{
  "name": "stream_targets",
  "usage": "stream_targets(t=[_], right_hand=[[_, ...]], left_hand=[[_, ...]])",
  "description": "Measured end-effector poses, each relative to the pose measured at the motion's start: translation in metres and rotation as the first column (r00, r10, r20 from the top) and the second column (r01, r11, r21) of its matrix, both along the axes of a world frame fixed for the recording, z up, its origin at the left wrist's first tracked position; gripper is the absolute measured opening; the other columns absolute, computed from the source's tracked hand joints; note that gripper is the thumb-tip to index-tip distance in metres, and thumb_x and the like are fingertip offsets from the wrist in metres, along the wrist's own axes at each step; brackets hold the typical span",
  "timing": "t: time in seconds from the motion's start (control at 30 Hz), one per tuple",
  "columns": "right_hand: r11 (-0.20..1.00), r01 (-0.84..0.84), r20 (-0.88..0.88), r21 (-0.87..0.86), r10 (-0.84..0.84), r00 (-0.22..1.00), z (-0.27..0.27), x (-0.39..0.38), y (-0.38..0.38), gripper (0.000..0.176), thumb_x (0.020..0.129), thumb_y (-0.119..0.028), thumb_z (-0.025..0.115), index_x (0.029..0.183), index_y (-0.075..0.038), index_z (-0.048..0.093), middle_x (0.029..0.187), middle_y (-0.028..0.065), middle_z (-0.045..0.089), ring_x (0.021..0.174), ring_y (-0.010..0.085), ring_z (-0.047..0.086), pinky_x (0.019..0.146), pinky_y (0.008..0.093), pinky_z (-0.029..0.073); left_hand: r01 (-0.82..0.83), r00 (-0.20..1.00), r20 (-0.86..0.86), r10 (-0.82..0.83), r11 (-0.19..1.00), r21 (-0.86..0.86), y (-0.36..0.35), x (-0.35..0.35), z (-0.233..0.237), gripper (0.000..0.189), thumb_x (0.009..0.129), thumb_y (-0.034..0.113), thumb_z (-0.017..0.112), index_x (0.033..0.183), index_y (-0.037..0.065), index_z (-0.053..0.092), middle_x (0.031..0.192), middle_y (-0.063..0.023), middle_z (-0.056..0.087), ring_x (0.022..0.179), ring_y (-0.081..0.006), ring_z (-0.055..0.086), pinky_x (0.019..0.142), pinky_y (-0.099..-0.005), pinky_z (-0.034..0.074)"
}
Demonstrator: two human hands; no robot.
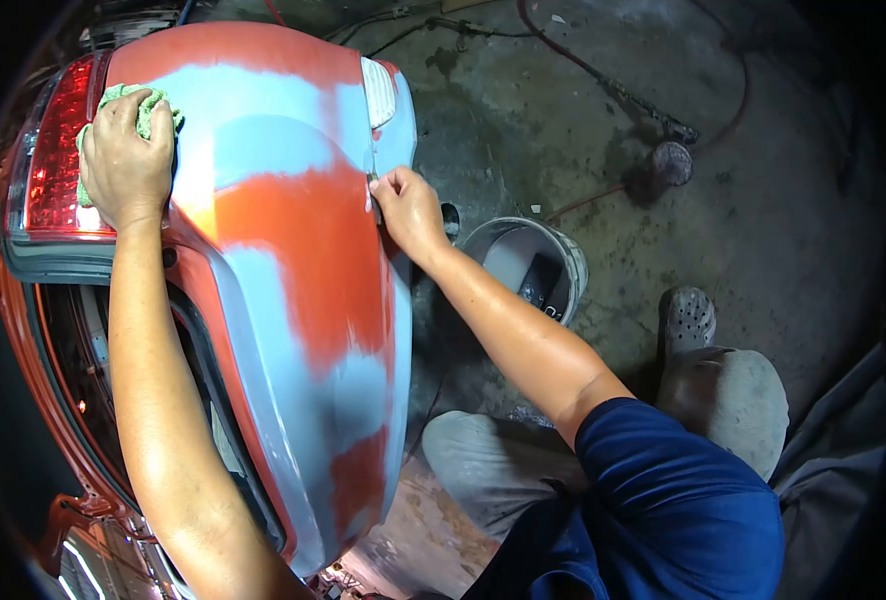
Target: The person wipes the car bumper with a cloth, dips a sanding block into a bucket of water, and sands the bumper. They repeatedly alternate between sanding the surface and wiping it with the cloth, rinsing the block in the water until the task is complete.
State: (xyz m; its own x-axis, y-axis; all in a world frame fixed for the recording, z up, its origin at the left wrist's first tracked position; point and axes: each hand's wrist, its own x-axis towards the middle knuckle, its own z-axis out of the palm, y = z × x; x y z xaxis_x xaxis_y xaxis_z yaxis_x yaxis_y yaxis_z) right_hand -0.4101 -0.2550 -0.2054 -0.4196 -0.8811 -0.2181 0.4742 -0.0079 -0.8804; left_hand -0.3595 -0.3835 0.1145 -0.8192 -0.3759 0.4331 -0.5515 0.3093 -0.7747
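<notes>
My left hand [131,165] is closed on a crumpled green cloth [159,112], resting where the red tail light [58,160] meets the car body panel [313,250]. The panel has patches of red paint and pale blue-grey. At its outer edge my right hand [411,212] is closed in a pinch on a small, thin dark piece, whose kind I cannot make out. The fingertips sit by the seam, below a white ribbed lamp [379,92]. Part of the cloth is hidden under my left hand.
A bucket [573,262] with pale liquid and a dark object in it stands on the concrete floor beside the car. A hose [603,80] crosses the floor, near a round container [672,163]. My knees and a perforated clog [691,318] are at the lower right.
</notes>
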Motion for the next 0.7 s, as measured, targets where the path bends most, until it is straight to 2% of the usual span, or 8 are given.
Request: stream_targets(t=[0.07,0.1,0.17,0.27,0.37,0.4,0.53,0.7], right_hand=[[0.987,0.142,-0.116,-0.080,-0.150,0.982,-0.012,0.024,0.007,0.024,0.097,-0.020,0.064,0.086,0.002,0.064,0.085,0.0191,0.068,0.079,0.0300,0.066,0.074,0.0409,0.051],[0.999,0.002,-0.024,0.048,-0.001,1.000,0.001,0.017,0.018,0.024,0.097,-0.020,0.065,0.087,0.002,0.063,0.088,0.0201,0.069,0.081,0.0329,0.067,0.076,0.0423,0.051],[0.997,0.083,-0.157,0.008,-0.081,0.984,-0.005,0.017,0.005,0.024,0.096,-0.020,0.066,0.088,0.002,0.062,0.088,0.0203,0.069,0.084,0.0354,0.067,0.077,0.0434,0.051],[0.996,0.090,-0.157,0.001,-0.089,0.984,0.004,-0.004,-0.018,0.022,0.096,-0.018,0.066,0.088,0.002,0.060,0.089,0.0228,0.067,0.086,0.0405,0.066,0.077,0.0485,0.051],[0.991,0.132,-0.240,-0.037,-0.137,0.961,-0.005,0.018,-0.003,0.021,0.098,-0.017,0.063,0.091,0.003,0.059,0.091,0.0245,0.067,0.086,0.0438,0.065,0.077,0.0507,0.051],[0.995,0.088,-0.202,-0.039,-0.094,0.975,0.000,0.016,0.003,0.020,0.099,-0.015,0.061,0.091,0.003,0.057,0.093,0.0268,0.066,0.087,0.0473,0.064,0.077,0.0526,0.050],[0.980,0.191,-0.360,-0.058,-0.200,0.911,0.004,-0.004,-0.028,0.020,0.100,-0.013,0.059,0.089,0.003,0.055,0.094,0.0275,0.064,0.089,0.0480,0.062,0.077,0.0539,0.049],[0.979,0.158,-0.331,-0.128,-0.193,0.924,0.002,0.022,0.000,0.019,0.099,-0.013,0.059,0.089,0.002,0.054,0.093,0.0275,0.064,0.087,0.0482,0.062,0.076,0.0531,0.050]], left_hand=[[0.006,1.000,0.013,-0.006,1.000,-0.001,-0.001,0.000,0.001,0.031,0.090,0.038,0.065,0.111,0.018,0.074,0.114,-0.0050,0.071,0.111,-0.0294,0.064,0.103,-0.0424,0.045],[0.012,1.000,0.020,-0.012,1.000,-0.003,-0.001,0.000,0.002,0.030,0.090,0.038,0.065,0.111,0.018,0.074,0.114,-0.0050,0.071,0.110,-0.0294,0.064,0.102,-0.0425,0.046],[0.007,1.000,0.008,-0.007,1.000,0.027,-0.001,0.000,0.003,0.030,0.089,0.037,0.066,0.109,0.017,0.075,0.113,-0.0056,0.071,0.110,-0.0295,0.064,0.101,-0.0426,0.046],[-0.007,0.999,0.034,0.007,1.000,0.005,0.001,0.004,-0.001,0.029,0.093,0.036,0.064,0.115,0.017,0.072,0.118,-0.0049,0.070,0.113,-0.0299,0.063,0.099,-0.0431,0.047],[-0.010,1.000,0.004,0.010,1.000,0.005,0.000,0.001,0.001,0.029,0.093,0.036,0.064,0.115,0.017,0.072,0.121,-0.0051,0.069,0.114,-0.0298,0.062,0.101,-0.0432,0.046],[-0.013,1.000,0.006,0.013,1.000,0.010,-0.001,0.000,0.002,0.029,0.094,0.036,0.064,0.115,0.017,0.072,0.121,-0.0052,0.069,0.114,-0.0299,0.062,0.102,-0.0431,0.046],[-0.001,0.999,0.033,0.001,1.000,0.028,0.000,0.002,0.003,0.029,0.093,0.036,0.064,0.114,0.017,0.072,0.119,-0.0049,0.069,0.114,-0.0297,0.062,0.102,-0.0426,0.045],[0.069,0.998,-0.004,-0.069,0.997,0.019,0.003,-0.004,0.000,0.029,0.088,0.036,0.067,0.107,0.015,0.074,0.115,-0.0060,0.071,0.111,-0.0288,0.063,0.103,-0.0425,0.045]])
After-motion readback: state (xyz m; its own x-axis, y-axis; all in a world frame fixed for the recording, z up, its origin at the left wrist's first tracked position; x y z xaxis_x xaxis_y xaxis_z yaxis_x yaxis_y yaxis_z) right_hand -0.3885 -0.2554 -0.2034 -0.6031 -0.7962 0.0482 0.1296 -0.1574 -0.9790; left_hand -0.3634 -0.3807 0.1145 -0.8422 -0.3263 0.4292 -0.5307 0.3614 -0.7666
